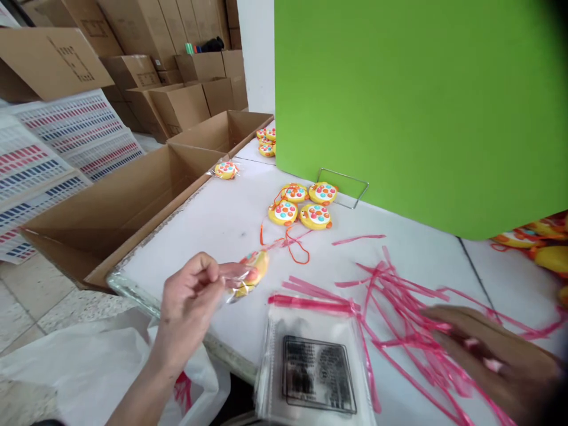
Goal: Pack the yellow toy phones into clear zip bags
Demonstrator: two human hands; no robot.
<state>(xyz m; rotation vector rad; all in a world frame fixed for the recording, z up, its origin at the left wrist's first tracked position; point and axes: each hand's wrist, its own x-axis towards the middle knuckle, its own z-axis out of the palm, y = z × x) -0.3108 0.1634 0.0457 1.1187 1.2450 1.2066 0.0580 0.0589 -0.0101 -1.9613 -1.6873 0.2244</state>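
My left hand [190, 296] is closed, pinching the edge of a clear plastic bag [237, 273] between thumb and fingers. Inside that bag is a yellow toy [255, 275] with coloured buttons, held tilted just above the table's front left edge. Over a tangle of pink plastic strips [399, 302] at the right, my right hand [483, 349] has its thumb and fingers apart; motion blurs it. Between my hands lies a stack of clear bags [275, 355] with a pink top band and black print.
Several yellow button toys [316, 216] with orange cords lie mid-table. A bagged toy [226, 170] sits near the left edge, beside an open cardboard box [128, 207]. Behind stand a green panel [399, 106] and a wire frame [344, 175]. A white sack [102, 361] hangs at lower left.
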